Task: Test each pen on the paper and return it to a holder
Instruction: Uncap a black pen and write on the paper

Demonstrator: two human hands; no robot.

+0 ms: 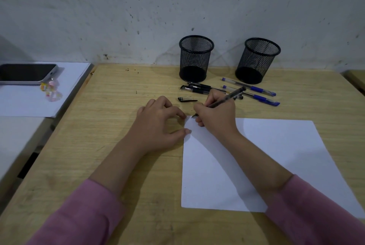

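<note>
My right hand (216,115) grips an uncapped black pen (227,99) in a writing hold, its tip touching the top left corner of the white paper (276,157). My left hand (160,120) rests flat on the desk, fingertips pressing the paper's left edge. The pen's black cap (187,99) lies on the desk just behind my hands. Two black pens (197,87) lie in front of the left mesh holder (195,58). Two blue pens (256,92) lie in front of the right mesh holder (256,60). Both holders look empty.
The wooden desk (118,146) meets a stained wall at the back. On a lower surface at the left, a phone (27,74) with a charm lies on a white sheet (25,102). Another desk edge shows at the far right.
</note>
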